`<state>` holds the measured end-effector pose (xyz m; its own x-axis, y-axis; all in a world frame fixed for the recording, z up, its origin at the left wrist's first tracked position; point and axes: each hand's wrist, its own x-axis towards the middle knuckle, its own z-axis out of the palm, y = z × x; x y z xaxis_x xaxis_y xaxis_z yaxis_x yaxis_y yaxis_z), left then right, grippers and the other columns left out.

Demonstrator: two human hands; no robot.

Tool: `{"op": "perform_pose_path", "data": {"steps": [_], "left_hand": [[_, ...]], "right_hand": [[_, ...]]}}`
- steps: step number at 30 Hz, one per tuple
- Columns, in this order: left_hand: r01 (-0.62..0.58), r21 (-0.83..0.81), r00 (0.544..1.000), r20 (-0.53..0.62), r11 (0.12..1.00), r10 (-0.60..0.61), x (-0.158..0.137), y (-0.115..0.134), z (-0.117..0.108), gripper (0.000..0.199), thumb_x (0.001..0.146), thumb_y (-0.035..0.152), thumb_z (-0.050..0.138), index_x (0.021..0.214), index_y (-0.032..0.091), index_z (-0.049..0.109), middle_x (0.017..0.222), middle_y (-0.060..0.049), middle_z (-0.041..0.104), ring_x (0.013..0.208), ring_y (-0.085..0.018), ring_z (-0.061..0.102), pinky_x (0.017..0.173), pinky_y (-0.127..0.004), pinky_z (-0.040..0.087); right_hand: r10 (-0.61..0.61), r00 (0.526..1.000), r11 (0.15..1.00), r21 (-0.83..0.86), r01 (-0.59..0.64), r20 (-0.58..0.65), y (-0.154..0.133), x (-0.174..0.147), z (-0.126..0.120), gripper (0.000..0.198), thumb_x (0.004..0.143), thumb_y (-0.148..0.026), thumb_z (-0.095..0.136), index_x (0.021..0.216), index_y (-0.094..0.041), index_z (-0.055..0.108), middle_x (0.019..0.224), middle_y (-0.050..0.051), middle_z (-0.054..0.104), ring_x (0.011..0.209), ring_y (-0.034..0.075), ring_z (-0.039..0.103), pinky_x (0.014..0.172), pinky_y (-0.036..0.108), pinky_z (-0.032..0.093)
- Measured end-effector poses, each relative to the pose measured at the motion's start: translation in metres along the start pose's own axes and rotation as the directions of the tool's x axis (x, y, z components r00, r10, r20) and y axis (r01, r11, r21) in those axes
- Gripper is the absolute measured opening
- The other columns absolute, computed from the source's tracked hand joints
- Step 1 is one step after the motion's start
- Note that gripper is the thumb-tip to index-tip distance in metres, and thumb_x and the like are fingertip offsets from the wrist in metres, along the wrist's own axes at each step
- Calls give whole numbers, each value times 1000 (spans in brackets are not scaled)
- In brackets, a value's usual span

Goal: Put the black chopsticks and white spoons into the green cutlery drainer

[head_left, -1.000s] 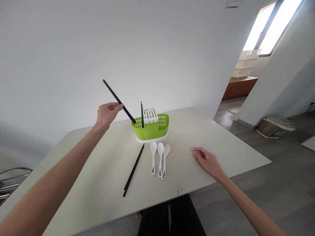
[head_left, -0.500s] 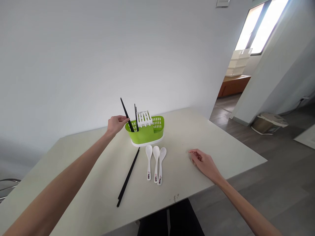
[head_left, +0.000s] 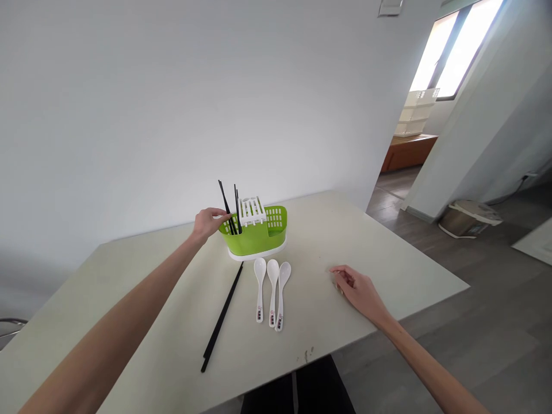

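Observation:
My left hand [head_left: 210, 223] pinches a pair of black chopsticks [head_left: 223, 196], whose lower ends are inside the left part of a green utensil holder [head_left: 254, 247]. Another pair of black chopsticks [head_left: 237, 198] stands in the holder just to the right. Over the holder's middle sits a white slatted rack [head_left: 252, 211]. In front lie three white spoons, the left one [head_left: 260, 287], the middle one [head_left: 273, 290] and the right one [head_left: 282, 293]. More black chopsticks [head_left: 222, 316] lie to their left. My right hand [head_left: 356, 290] rests on the tabletop, fingers loosely bent, holding nothing.
The pale table [head_left: 366, 253] meets a plain wall [head_left: 259, 103] at the back. Small dark marks [head_left: 306, 353] show near its front edge. Beyond its right side, a brownish bin [head_left: 469, 218] stands on the grey floor.
My left hand has moved slightly right and down, and the chopsticks it holds have gone lower into the green holder. My right hand stays in place.

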<state>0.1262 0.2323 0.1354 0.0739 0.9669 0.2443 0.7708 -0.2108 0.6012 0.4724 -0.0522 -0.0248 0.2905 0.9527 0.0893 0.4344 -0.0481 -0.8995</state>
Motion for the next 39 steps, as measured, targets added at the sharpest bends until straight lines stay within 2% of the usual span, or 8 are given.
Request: {"op": "perform_pose_path", "data": {"steps": [8,19,24,28,30,32,35,39], "left_hand": [[20,66,998,56,998,-23,8,-4,10,30,74,49,85,88,22,84,108,-10,83,106,-30,75,80,-32,58],[-94,126,996,21,988,92,-3,1,12,32,77,54,79,84,23,84,108,-11,83,106,-34,74,86,-40,59],[-186,94,968,-155,978,199,-18,3,-5,35,90,51,62,96,20,77,111,-12,80,105,-29,72,95,-41,56],[-117,13,947,-299,993,116,-45,-7,-21,40,95,54,52,106,19,67,110,-12,76,95,-24,71,86,-35,56],[-56,33,971,-233,998,62,-66,-19,-25,43,95,59,49,103,20,65,104,-10,76,88,-23,70,80,-34,55],[-54,110,998,-9,992,56,-90,-32,-27,44,92,63,49,95,22,65,96,-8,76,83,-23,69,75,-34,54],[-131,244,932,361,961,36,-131,-50,-24,45,87,66,52,90,24,67,92,-7,76,82,-25,70,73,-35,52],[-143,353,864,501,925,-57,-179,-59,-18,45,85,67,54,91,25,68,100,-8,77,88,-27,71,72,-36,50]], "right_hand": [[8,1000,1000,6,-8,14,-5,-2,-2,47,99,-63,48,111,-22,70,71,2,66,64,20,59,64,32,46],[11,1000,1000,-1,-11,2,0,-1,0,42,99,-58,49,110,-22,70,72,1,65,65,19,58,64,31,45],[6,1000,1000,-5,-6,-11,1,0,0,41,98,-56,50,109,-22,70,71,1,65,65,19,58,65,31,45],[-2,1000,1000,-7,1,-22,1,0,-1,42,97,-56,51,109,-21,71,70,1,65,64,19,59,65,31,46],[-6,1000,1000,-16,6,-28,0,-1,-1,42,96,-56,51,108,-21,71,69,1,65,64,20,59,66,32,46],[-6,999,1000,-27,5,-32,0,-2,-1,42,96,-57,51,107,-22,72,69,1,65,65,20,60,66,32,46],[2,1000,999,-45,-3,-23,0,-3,-2,44,96,-59,50,108,-22,71,72,2,67,65,20,60,67,32,47],[-4,1000,999,-54,3,-23,4,-5,-2,45,96,-60,51,109,-22,71,72,2,68,66,21,62,67,33,48]]}}
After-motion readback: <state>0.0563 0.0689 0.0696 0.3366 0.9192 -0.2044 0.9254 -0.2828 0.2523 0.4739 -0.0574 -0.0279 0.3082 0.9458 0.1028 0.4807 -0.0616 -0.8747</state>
